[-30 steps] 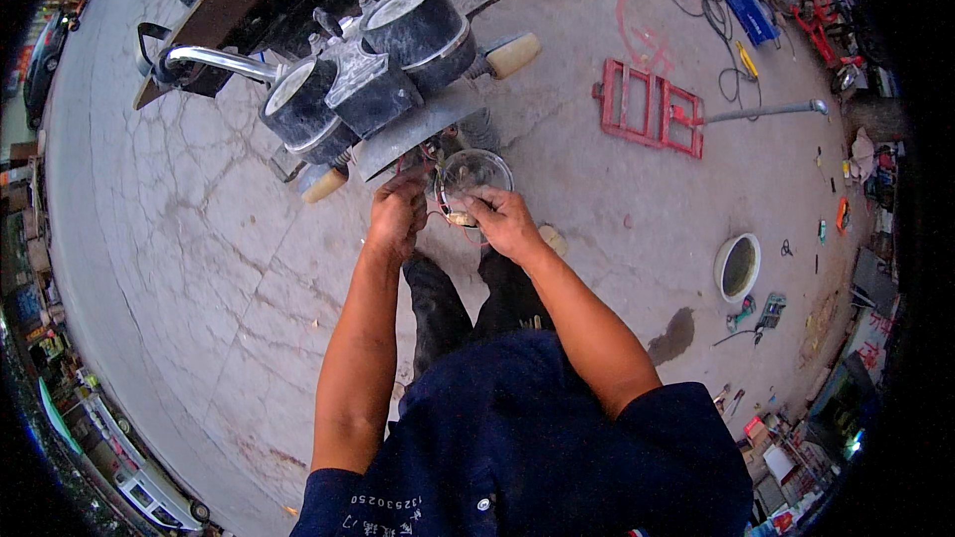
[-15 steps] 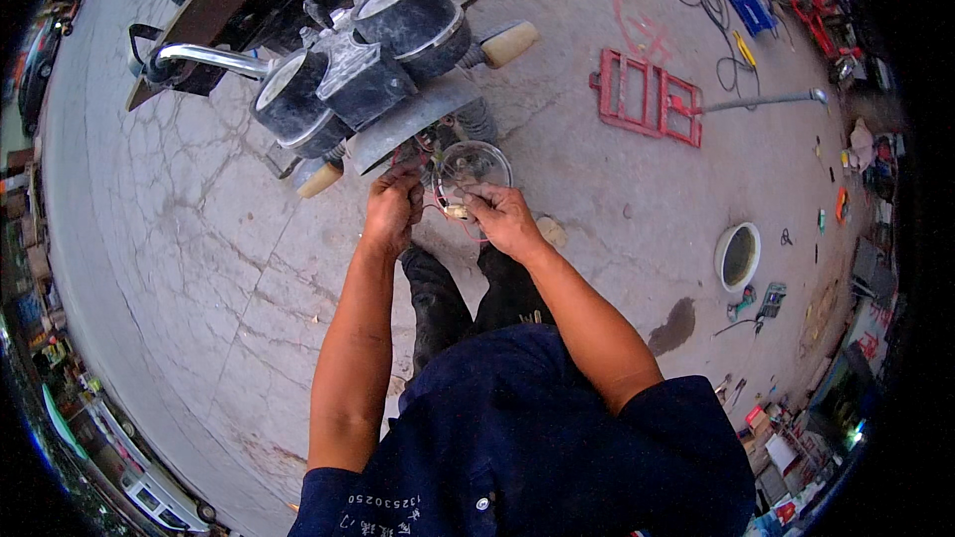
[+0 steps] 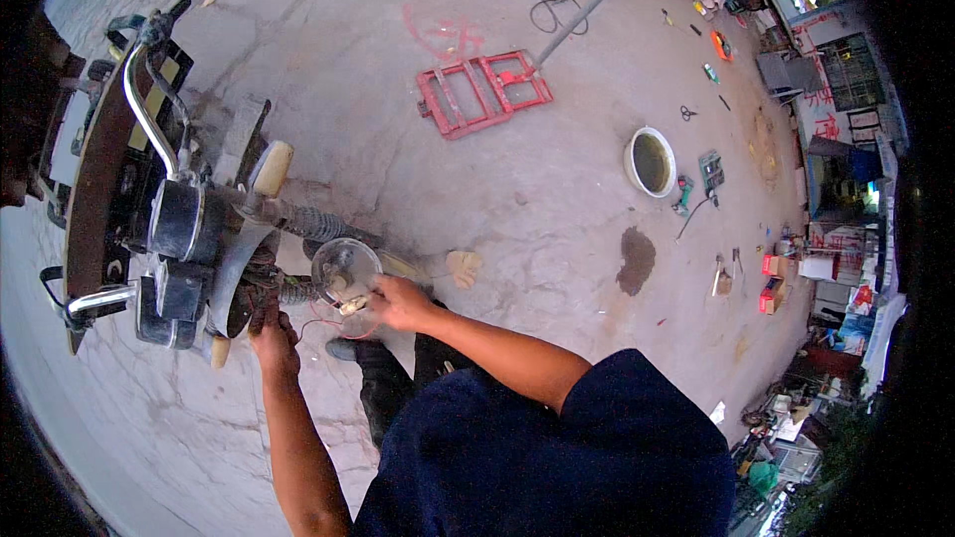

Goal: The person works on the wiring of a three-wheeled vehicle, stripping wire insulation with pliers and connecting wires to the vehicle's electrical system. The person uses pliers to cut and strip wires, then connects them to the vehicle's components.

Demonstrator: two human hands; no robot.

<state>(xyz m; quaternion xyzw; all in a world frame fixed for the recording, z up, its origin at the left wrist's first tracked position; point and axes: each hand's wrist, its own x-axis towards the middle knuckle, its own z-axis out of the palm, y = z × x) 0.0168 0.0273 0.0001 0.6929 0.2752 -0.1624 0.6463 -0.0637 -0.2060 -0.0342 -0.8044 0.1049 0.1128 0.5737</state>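
The front of a dusty motor vehicle, with chrome handlebars and black round gauges, stands at the left. Below the gauges is an open headlight shell with dark wiring inside. My left hand reaches up to the shell's lower edge, its fingers bent and closed; what they hold is hidden. A round clear headlight hangs out from the shell, with a pale connector and thin red wires at its near side. My right hand grips its near right edge.
Amber turn signals stick out beside the shell. A red metal frame with a long bar lies on the concrete. Further right are a white basin of dark liquid, a green drill and a pale glove-like item.
My view has swung to the right, so the vehicle now sits further left. My right hand still holds the headlight; my left hand stays at the shell.
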